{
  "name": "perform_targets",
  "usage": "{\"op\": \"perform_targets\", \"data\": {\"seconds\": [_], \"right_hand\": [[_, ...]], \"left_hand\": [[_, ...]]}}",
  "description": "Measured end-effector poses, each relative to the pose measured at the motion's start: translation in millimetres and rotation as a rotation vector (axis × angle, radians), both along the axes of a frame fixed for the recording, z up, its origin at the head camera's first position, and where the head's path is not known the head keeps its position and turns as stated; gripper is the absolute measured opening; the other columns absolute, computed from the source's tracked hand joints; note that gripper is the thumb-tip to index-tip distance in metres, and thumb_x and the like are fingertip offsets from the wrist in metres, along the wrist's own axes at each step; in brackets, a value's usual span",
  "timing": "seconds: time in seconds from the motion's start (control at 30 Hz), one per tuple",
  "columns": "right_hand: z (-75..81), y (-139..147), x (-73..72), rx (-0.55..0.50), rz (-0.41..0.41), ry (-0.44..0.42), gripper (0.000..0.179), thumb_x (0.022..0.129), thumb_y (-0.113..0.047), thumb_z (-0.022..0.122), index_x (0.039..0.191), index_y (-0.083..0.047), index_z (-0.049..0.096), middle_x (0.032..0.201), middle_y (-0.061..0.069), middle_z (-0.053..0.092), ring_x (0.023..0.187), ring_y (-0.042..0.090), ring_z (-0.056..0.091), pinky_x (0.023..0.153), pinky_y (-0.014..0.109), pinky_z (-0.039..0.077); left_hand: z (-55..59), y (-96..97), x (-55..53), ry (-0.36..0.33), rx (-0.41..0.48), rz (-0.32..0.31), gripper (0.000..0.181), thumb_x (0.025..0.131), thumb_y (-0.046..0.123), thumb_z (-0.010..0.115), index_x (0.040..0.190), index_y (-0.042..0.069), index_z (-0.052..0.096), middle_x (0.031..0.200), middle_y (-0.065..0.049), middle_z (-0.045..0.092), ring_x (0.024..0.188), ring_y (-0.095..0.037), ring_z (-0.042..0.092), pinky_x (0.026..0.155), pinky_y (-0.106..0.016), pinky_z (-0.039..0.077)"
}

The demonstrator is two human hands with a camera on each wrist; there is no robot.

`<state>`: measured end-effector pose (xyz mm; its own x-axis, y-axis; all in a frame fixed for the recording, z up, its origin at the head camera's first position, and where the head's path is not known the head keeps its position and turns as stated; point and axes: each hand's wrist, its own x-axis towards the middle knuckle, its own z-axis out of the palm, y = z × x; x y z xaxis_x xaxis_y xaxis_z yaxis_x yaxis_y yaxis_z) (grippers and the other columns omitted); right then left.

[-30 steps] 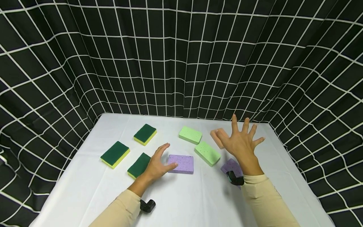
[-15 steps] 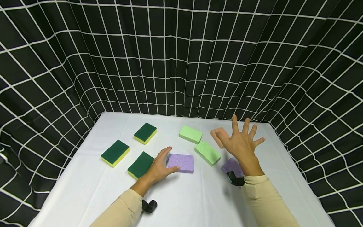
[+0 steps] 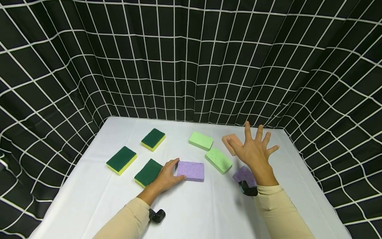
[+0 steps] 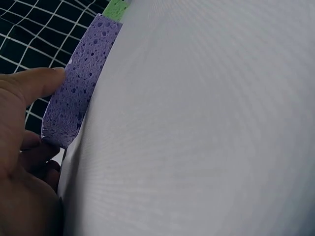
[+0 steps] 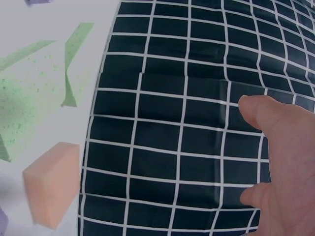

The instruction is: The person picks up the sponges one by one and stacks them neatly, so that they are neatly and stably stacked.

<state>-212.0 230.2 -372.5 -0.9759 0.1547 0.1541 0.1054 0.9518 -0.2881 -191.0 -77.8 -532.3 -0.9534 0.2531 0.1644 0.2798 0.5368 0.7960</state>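
In the head view my left hand (image 3: 167, 176) holds the left end of a purple sponge (image 3: 192, 171), thumb along the near edge and fingers at the far corner. The left wrist view shows the thumb against the pitted side of this purple sponge (image 4: 81, 81), with fingers curled by its end. The sponge lies flat on the white table. My right hand (image 3: 253, 149) is raised with fingers spread wide, holding nothing. It overlaps a peach sponge (image 3: 231, 144) in the head view. A second purple sponge (image 3: 242, 176) is partly hidden below the right wrist.
Several green-and-yellow scouring sponges lie to the left, one scouring sponge (image 3: 147, 173) right beside the left hand. Two light green sponges, a far one (image 3: 201, 141) and a nearer one (image 3: 219, 161), lie mid-table. A black gridded curtain (image 3: 191, 66) surrounds the white table (image 3: 209, 212).
My left hand has moved slightly right and lowered onto the purple sponge, its thumb and fingers drawing in around the left end. The right hand has stayed still.
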Motion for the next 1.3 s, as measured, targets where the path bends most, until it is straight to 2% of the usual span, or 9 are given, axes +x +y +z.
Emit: {"op": "perform_targets", "data": {"seconds": [0.17,0.43,0.6,0.7,0.83,0.97,1.17,1.23,1.3], "right_hand": [[-1.0,1.8,0.8,0.001,0.003,-0.003,0.105,0.077,-0.087,0.03,0.156,-0.024,0.002,0.155,0.028,-0.011,0.135,0.054,-0.016,0.084,0.081,-0.015],[1.1,4.4,2.3,0.006,0.026,-0.001,0.099,0.083,-0.078,0.039,0.156,-0.023,0.001,0.154,0.03,-0.006,0.135,0.055,-0.013,0.086,0.082,-0.01],[7.7,4.1,7.1,-0.012,0.065,0.016,0.099,0.083,-0.077,0.042,0.157,-0.021,0.007,0.154,0.031,-0.001,0.136,0.057,-0.002,0.09,0.081,0.0],[12.7,3.4,11.0,-0.045,0.111,0.087,0.094,0.085,-0.071,0.049,0.156,-0.018,0.017,0.153,0.03,0.009,0.134,0.056,0.012,0.091,0.077,0.012],[19.1,2.8,15.4,-0.111,0.19,0.246,0.083,0.086,-0.056,0.062,0.151,-0.013,0.033,0.147,0.028,0.028,0.125,0.053,0.029,0.086,0.07,0.026],[26.4,4.7,20.4,-0.21,0.259,0.391,0.077,0.082,-0.038,0.074,0.145,-0.008,0.042,0.14,0.025,0.038,0.124,0.049,0.034,0.089,0.068,0.03],[32.0,14.1,28.9,-0.357,0.318,0.528,0.075,0.078,-0.023,0.078,0.145,-0.012,0.046,0.14,0.017,0.044,0.128,0.038,0.038,0.095,0.064,0.031],[32.3,17.7,31.8,-0.389,0.337,0.565,0.075,0.077,-0.018,0.079,0.144,-0.013,0.046,0.139,0.014,0.046,0.125,0.035,0.041,0.095,0.057,0.034],[31.6,20.9,35.2,-0.424,0.351,0.595,0.075,0.076,-0.012,0.079,0.144,-0.013,0.047,0.136,0.013,0.049,0.122,0.033,0.044,0.095,0.044,0.036]], "left_hand": [[0.3,0.1,-1.3,0.006,-0.028,0.006,0.072,0.076,0.022,0.083,0.135,-0.005,0.05,0.129,-0.018,0.054,0.122,-0.036,0.047,0.102,-0.048,0.035],[0.9,-0.8,-3.2,-0.004,-0.018,0.012,0.071,0.076,0.023,0.083,0.134,-0.004,0.052,0.129,-0.018,0.054,0.122,-0.035,0.048,0.102,-0.048,0.036],[-0.2,-1.3,-3.8,0.003,-0.013,0.006,0.071,0.076,0.022,0.084,0.133,-0.004,0.052,0.128,-0.018,0.055,0.122,-0.034,0.048,0.102,-0.047,0.036],[-1.0,-1.8,-3.7,0.004,-0.007,0.003,0.07,0.076,0.022,0.084,0.133,-0.004,0.052,0.128,-0.018,0.055,0.122,-0.034,0.048,0.102,-0.047,0.036],[-1.4,-2.3,-3.7,0.006,-0.008,0.003,0.07,0.076,0.023,0.083,0.133,-0.003,0.052,0.129,-0.017,0.055,0.122,-0.034,0.048,0.102,-0.047,0.036],[-0.8,-2.0,-3.8,0.01,-0.012,0.004,0.07,0.076,0.023,0.083,0.133,-0.003,0.053,0.129,-0.017,0.055,0.122,-0.034,0.048,0.103,-0.047,0.035],[-0.4,-2.1,-3.6,0.008,-0.01,0.002,0.07,0.076,0.023,0.083,0.134,-0.003,0.052,0.129,-0.018,0.055,0.123,-0.035,0.048,0.103,-0.047,0.035],[-1.3,-2.3,-3.5,0.008,-0.012,0.001,0.07,0.077,0.023,0.083,0.134,-0.003,0.052,0.13,-0.018,0.054,0.123,-0.034,0.048,0.103,-0.047,0.035],[-1.6,-2.7,-2.9,0.002,-0.012,0.004,0.07,0.077,0.024,0.083,0.134,-0.003,0.052,0.13,-0.018,0.054,0.123,-0.034,0.047,0.103,-0.046,0.035]]}}
